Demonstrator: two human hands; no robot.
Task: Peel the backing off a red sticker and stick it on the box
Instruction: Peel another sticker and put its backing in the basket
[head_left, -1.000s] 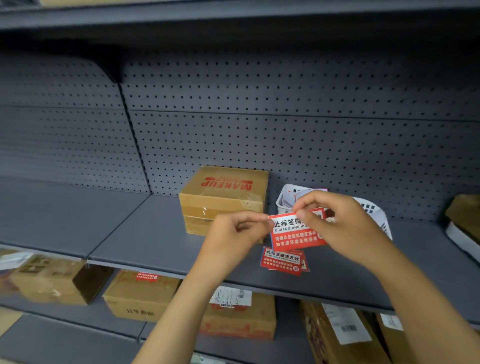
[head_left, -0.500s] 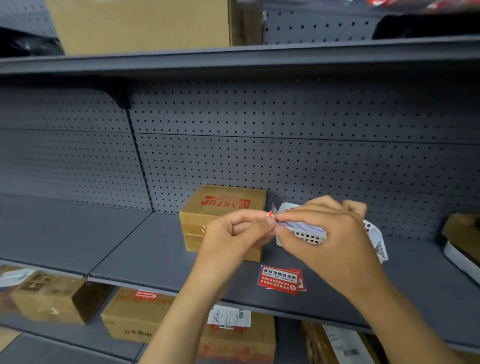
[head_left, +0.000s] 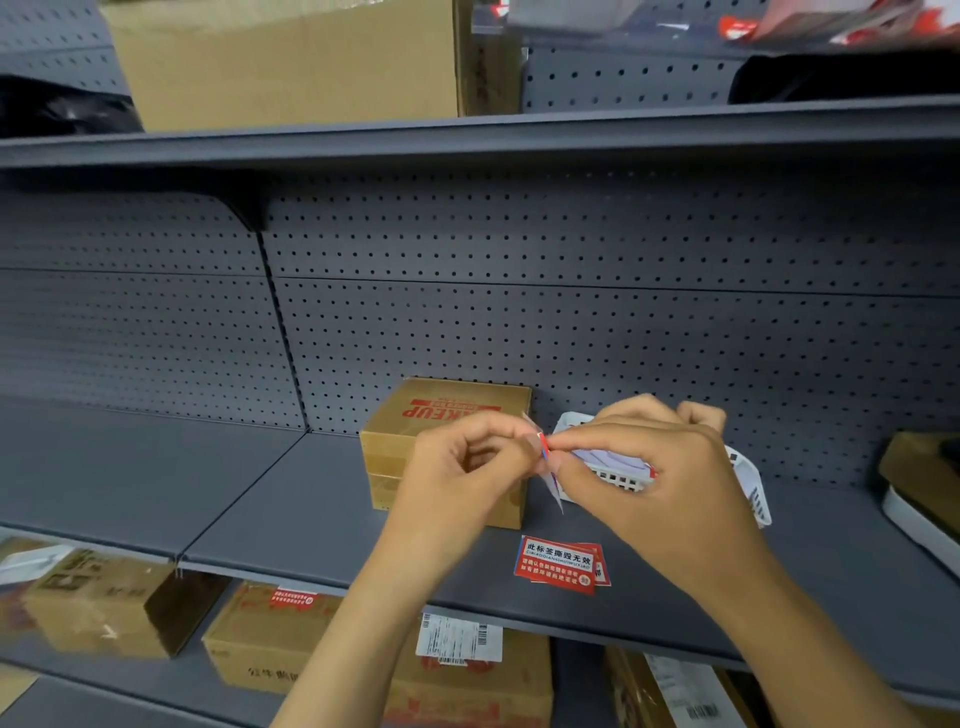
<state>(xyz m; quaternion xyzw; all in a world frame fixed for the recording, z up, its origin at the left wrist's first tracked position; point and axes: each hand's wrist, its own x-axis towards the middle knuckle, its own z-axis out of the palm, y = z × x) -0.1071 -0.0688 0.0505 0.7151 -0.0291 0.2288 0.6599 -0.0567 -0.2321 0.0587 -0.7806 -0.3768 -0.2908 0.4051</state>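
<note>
A small brown cardboard box with red lettering on top stands on the grey shelf against the pegboard. In front of it both hands pinch one red sticker, seen edge-on. My left hand grips its left corner with thumb and forefinger. My right hand holds the rest, and a pale strip of backing hangs down between the fingertips. A small stack of red stickers with white writing lies on the shelf below my hands.
A white slotted basket sits behind my right hand. A large carton stands on the shelf above. Several cardboard boxes fill the shelf below. At the far right edge lies a brown and white object.
The sticker faced me a second ago; it is now turned edge-on and both hands pinch its corner, with backing hanging free. The view has tilted upward.
</note>
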